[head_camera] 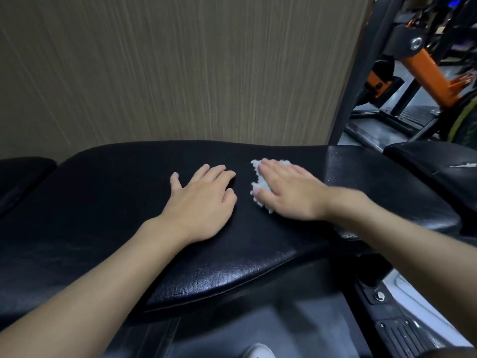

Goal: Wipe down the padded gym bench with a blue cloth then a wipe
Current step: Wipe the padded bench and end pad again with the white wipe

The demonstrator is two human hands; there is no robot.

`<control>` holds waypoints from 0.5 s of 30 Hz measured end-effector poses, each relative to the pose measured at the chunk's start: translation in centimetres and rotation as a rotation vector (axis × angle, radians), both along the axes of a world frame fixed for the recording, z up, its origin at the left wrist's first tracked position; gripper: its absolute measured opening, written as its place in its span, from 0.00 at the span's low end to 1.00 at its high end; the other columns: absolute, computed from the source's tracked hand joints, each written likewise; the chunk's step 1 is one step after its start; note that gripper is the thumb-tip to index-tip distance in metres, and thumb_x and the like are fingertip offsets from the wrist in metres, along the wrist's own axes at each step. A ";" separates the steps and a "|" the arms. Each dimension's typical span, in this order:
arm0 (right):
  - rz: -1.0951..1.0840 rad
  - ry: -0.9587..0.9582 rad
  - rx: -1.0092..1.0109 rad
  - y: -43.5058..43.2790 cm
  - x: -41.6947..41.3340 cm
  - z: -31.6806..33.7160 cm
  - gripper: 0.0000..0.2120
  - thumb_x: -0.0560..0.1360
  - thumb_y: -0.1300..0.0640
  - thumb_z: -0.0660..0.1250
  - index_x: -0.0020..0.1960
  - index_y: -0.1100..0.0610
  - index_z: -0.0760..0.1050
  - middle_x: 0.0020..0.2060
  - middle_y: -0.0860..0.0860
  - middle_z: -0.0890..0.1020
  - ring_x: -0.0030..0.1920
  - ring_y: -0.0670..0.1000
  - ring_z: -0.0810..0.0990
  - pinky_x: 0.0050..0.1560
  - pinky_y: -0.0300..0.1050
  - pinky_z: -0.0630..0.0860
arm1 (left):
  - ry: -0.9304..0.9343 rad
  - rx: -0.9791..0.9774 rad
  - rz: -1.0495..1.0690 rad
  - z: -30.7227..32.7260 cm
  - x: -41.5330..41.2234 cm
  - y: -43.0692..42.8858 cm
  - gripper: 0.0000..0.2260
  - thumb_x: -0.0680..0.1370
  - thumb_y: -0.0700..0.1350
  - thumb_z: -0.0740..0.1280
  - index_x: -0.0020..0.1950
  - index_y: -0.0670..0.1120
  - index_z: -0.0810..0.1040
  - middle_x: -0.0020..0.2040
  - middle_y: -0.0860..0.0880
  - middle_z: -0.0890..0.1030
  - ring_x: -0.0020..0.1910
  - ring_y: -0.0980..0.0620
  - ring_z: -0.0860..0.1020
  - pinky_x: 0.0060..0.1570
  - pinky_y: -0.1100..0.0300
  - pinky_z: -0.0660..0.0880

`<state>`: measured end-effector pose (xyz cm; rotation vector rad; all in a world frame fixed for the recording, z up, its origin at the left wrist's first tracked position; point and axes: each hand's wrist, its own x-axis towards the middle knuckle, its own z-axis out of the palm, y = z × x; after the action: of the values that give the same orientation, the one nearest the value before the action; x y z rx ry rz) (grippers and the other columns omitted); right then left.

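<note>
- Nearest to me, low in the view, is the tip of my white shoe on the dark floor.
- A bit farther is the near edge of the black padded bench. It is soft and shiny and has small cracks.
- My left hand lies flat on the bench top. Its fingers are spread and it holds nothing. It just leans there.
- Just to its right, my right hand presses flat on a white wipe. The fingers are not curled around the wipe. The palm pins it to the pad.
- I see no blue cloth, so I think I am on the wipe step now.
- Next I think I need to push the wipe along the pad, pressing down so it does not bunch up, and reach the spots on the far side and to the left.
- Past the bench is a brown wall. Far to the right stands an orange gym machine.
</note>
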<state>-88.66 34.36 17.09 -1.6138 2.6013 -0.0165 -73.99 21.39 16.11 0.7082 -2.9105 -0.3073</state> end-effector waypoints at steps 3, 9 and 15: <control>-0.075 -0.012 -0.032 -3.7 -4.5 -0.4 0.33 0.81 0.38 0.47 0.77 0.58 0.55 0.77 0.53 0.59 0.77 0.51 0.54 0.76 0.51 0.51 | 0.014 -0.006 -0.001 -0.1 0.0 -0.1 0.21 0.82 0.53 0.47 0.76 0.56 0.57 0.79 0.58 0.53 0.78 0.55 0.47 0.72 0.34 0.44; -0.191 -0.024 -0.010 -6.3 -7.4 -0.3 0.30 0.80 0.38 0.48 0.73 0.58 0.61 0.74 0.53 0.65 0.75 0.53 0.60 0.72 0.52 0.55 | 0.025 0.006 -0.003 -0.1 0.0 -0.2 0.21 0.82 0.53 0.48 0.76 0.56 0.59 0.78 0.58 0.54 0.78 0.54 0.48 0.72 0.34 0.44; -0.090 0.030 -0.037 -1.1 -2.7 -0.7 0.33 0.81 0.39 0.45 0.79 0.58 0.52 0.78 0.53 0.56 0.78 0.51 0.51 0.76 0.52 0.48 | 0.012 0.020 0.008 0.2 0.2 -0.1 0.21 0.82 0.52 0.48 0.76 0.56 0.59 0.78 0.58 0.55 0.78 0.54 0.48 0.72 0.34 0.44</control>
<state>-91.35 33.30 16.34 -1.5180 2.7102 -0.0460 -73.82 21.34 16.31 0.7177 -2.8966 -0.3391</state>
